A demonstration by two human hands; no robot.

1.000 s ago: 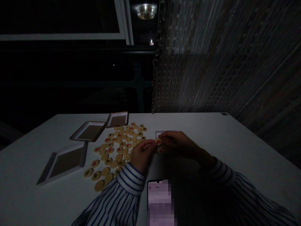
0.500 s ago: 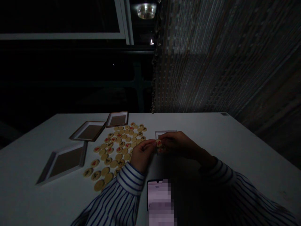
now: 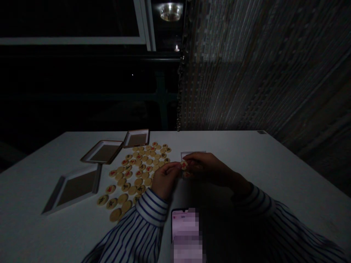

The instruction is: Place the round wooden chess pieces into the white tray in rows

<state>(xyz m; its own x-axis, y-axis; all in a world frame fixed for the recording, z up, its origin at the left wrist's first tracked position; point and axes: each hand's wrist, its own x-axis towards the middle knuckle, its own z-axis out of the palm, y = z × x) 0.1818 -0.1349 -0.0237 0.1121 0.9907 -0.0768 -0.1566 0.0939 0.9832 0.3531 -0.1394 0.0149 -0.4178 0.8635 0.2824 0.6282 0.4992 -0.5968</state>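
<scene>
Between my two hands is a round xiangqi piece point(image 3: 184, 165) with a red character, held up at the fingertips. My left hand point(image 3: 166, 179) pinches its left edge with thumb and fingers. From the other side, my right hand point(image 3: 208, 166) closes its fingers at the piece's right edge. Just below it shows a second red-marked disc point(image 3: 188, 175), partly covered by my right hand. Behind the fingers, a small white box point(image 3: 193, 152) is mostly hidden. Many loose xiangqi pieces point(image 3: 138, 182) lie spread left of my left hand, some with red or black characters, others plain side up.
Three shallow open box parts stand at the left: a near tray point(image 3: 78, 186), a middle lid point(image 3: 105, 152) and a far one point(image 3: 137, 139). A phone point(image 3: 185, 226) lies lit on the white table point(image 3: 246, 153) between my forearms. A bead curtain point(image 3: 233, 73) hangs behind.
The held piece has shifted slightly left and up and is turned a little between my fingers. Both hands stay almost in place.
</scene>
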